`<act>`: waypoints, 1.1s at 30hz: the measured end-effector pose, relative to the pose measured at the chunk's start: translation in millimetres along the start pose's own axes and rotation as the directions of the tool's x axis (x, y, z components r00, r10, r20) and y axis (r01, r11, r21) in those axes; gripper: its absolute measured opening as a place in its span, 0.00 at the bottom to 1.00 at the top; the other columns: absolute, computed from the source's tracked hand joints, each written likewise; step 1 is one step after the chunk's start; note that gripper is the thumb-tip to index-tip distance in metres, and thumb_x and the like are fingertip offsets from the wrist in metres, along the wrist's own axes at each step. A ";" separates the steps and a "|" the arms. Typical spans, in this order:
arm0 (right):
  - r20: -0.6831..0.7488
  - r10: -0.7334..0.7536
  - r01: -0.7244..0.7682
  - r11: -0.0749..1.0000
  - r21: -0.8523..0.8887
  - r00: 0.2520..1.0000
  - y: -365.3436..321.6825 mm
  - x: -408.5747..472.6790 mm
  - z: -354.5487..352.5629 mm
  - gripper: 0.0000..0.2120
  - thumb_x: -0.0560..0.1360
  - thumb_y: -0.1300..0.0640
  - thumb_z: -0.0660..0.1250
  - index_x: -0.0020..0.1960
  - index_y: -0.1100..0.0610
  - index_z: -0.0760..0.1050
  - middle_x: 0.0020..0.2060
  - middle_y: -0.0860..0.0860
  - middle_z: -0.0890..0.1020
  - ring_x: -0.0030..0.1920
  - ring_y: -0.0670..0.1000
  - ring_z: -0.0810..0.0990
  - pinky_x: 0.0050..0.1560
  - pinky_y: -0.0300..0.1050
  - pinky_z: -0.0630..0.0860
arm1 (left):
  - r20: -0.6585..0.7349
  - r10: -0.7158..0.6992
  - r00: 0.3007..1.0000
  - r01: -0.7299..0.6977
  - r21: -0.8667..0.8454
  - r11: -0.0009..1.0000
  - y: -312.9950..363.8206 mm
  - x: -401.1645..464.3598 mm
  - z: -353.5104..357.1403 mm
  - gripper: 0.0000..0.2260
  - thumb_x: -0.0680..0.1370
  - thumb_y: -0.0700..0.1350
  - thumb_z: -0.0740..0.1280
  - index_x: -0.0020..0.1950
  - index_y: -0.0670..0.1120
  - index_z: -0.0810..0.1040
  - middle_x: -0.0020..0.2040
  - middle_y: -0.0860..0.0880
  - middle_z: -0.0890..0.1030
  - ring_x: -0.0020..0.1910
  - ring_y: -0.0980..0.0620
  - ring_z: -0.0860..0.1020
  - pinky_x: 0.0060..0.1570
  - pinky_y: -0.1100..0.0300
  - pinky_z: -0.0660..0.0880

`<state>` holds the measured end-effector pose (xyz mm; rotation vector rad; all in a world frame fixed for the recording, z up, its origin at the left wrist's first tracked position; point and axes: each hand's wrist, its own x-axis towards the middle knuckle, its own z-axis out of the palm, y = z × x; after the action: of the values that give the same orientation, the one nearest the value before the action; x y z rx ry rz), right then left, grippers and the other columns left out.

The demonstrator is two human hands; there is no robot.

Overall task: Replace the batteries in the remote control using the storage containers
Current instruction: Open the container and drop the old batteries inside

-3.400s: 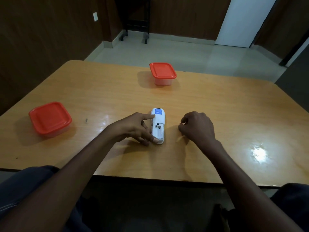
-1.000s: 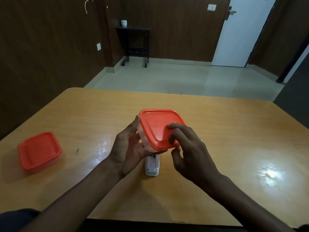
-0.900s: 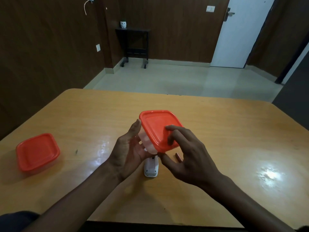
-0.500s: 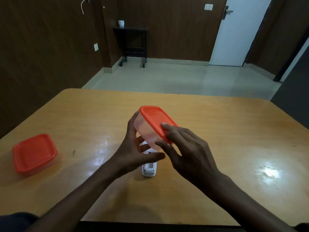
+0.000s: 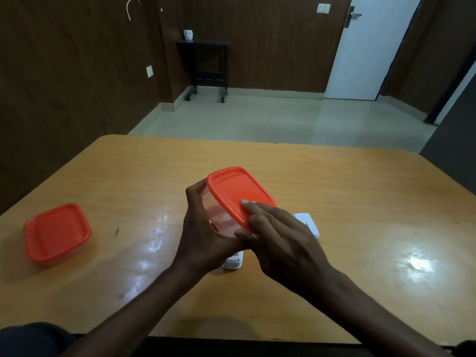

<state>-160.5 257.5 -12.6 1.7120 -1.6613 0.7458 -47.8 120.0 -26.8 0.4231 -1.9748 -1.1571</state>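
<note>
Both hands grip one box above the table: left hand closed round its clear side, right hand with fingers on the tilted orange lid. Beneath lies the remote; a second box sits far left.

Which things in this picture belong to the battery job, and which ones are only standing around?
Part of the job:
- held container, tilted, orange lid still on
- left hand and right hand gripping it
- second container on the table
- remote control
- white cover piece

Not involved:
- black side table
- small white pot
- door
</note>
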 end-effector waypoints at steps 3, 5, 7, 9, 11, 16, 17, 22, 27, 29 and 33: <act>-0.038 -0.022 0.021 1.000 -0.020 0.999 2.7 0.3 0.2 0.14 0.79 0.55 0.68 0.51 0.67 0.83 0.57 0.60 0.84 0.57 0.59 0.83 0.59 0.49 0.77 | 0.021 0.009 1.000 -0.009 -0.005 1.000 2.3 1.8 1.9 0.47 0.56 0.61 0.80 0.67 0.65 0.56 0.64 0.72 0.65 0.62 0.74 0.71 0.51 0.75 0.76; -0.050 -0.006 0.007 1.000 0.018 0.999 5.3 -2.2 2.5 0.14 0.81 0.55 0.66 0.53 0.67 0.82 0.57 0.60 0.84 0.57 0.58 0.83 0.58 0.50 0.79 | 0.023 0.021 1.000 -0.021 0.000 1.000 0.3 1.9 0.7 0.48 0.56 0.60 0.81 0.69 0.60 0.56 0.65 0.71 0.65 0.63 0.74 0.71 0.51 0.75 0.75; -0.092 0.052 -0.040 0.991 0.128 0.994 13.8 1.1 -1.7 0.14 0.83 0.56 0.63 0.55 0.66 0.80 0.54 0.61 0.85 0.52 0.56 0.85 0.52 0.48 0.82 | 0.039 0.044 0.998 -0.044 0.004 0.999 -4.5 2.2 -2.3 0.49 0.56 0.56 0.82 0.71 0.54 0.59 0.68 0.66 0.67 0.64 0.67 0.74 0.52 0.68 0.80; -0.146 0.116 -0.090 0.980 0.176 0.982 26.1 10.5 -12.2 0.16 0.84 0.55 0.60 0.55 0.67 0.79 0.47 0.60 0.86 0.43 0.52 0.84 0.43 0.41 0.80 | 0.040 0.053 0.998 -0.053 -0.006 0.999 -10.7 2.2 -4.6 0.51 0.57 0.51 0.84 0.73 0.48 0.60 0.71 0.58 0.67 0.62 0.55 0.80 0.52 0.54 0.84; -0.162 0.153 -0.124 0.977 0.173 0.975 33.5 17.4 -18.1 0.18 0.84 0.53 0.59 0.54 0.68 0.79 0.44 0.59 0.85 0.40 0.52 0.84 0.39 0.38 0.79 | 0.017 0.054 0.998 -0.054 0.005 0.999 -13.3 4.4 -3.1 0.53 0.57 0.50 0.85 0.74 0.47 0.59 0.73 0.54 0.67 0.60 0.50 0.82 0.50 0.49 0.84; -0.106 0.152 -0.145 0.987 0.070 0.983 33.2 11.6 -11.5 0.13 0.82 0.56 0.64 0.57 0.66 0.79 0.45 0.58 0.85 0.42 0.54 0.84 0.36 0.48 0.81 | -0.034 0.031 0.999 -0.030 0.024 0.999 -20.1 14.4 1.6 0.53 0.57 0.49 0.86 0.74 0.49 0.59 0.74 0.54 0.66 0.63 0.46 0.80 0.51 0.49 0.84; -0.127 0.134 -0.135 0.991 0.001 0.983 36.1 10.9 -11.6 0.11 0.82 0.57 0.65 0.56 0.65 0.80 0.44 0.57 0.85 0.40 0.54 0.83 0.33 0.48 0.79 | -0.037 0.027 0.999 -0.025 0.035 0.999 -21.9 14.7 1.4 0.53 0.56 0.48 0.86 0.74 0.50 0.59 0.74 0.56 0.66 0.63 0.48 0.80 0.51 0.49 0.84; -0.231 0.511 -0.497 0.860 0.121 0.828 59.7 11.3 -10.9 0.07 0.81 0.60 0.67 0.56 0.63 0.80 0.39 0.55 0.86 0.35 0.52 0.84 0.37 0.42 0.78 | -0.048 -0.015 0.999 0.018 0.045 0.999 -25.3 10.4 3.2 0.52 0.56 0.41 0.87 0.72 0.52 0.61 0.70 0.65 0.67 0.62 0.59 0.80 0.54 0.55 0.83; 0.153 0.957 -0.865 0.145 0.481 0.246 91.7 -1.1 1.1 0.17 0.81 0.58 0.67 0.69 0.53 0.72 0.46 0.53 0.85 0.36 0.48 0.87 0.45 0.45 0.85 | -0.092 -0.044 0.995 0.051 0.069 0.996 -28.3 14.4 1.1 0.54 0.53 0.56 0.86 0.71 0.52 0.60 0.72 0.60 0.68 0.68 0.49 0.76 0.61 0.49 0.79; 0.292 0.954 -0.831 -0.105 0.547 0.072 106.8 -7.2 14.3 0.18 0.80 0.60 0.68 0.69 0.55 0.72 0.51 0.56 0.84 0.41 0.51 0.88 0.51 0.50 0.85 | -0.087 -0.053 0.995 0.059 0.071 0.996 -28.6 12.9 1.9 0.54 0.53 0.57 0.85 0.72 0.53 0.59 0.73 0.58 0.67 0.68 0.46 0.76 0.61 0.46 0.79; 0.467 0.884 -0.824 -0.262 0.503 0.004 122.8 -10.2 29.6 0.14 0.78 0.69 0.66 0.63 0.62 0.77 0.50 0.56 0.84 0.57 0.54 0.83 0.65 0.53 0.78 | -0.075 -0.055 0.996 0.060 0.069 0.996 -26.6 10.3 3.5 0.54 0.54 0.60 0.84 0.72 0.53 0.58 0.73 0.58 0.66 0.70 0.48 0.74 0.64 0.48 0.78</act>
<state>-284.4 240.6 -32.8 0.1979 -2.6595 2.3986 -59.7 101.6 -45.5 0.5553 -1.9560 -1.0936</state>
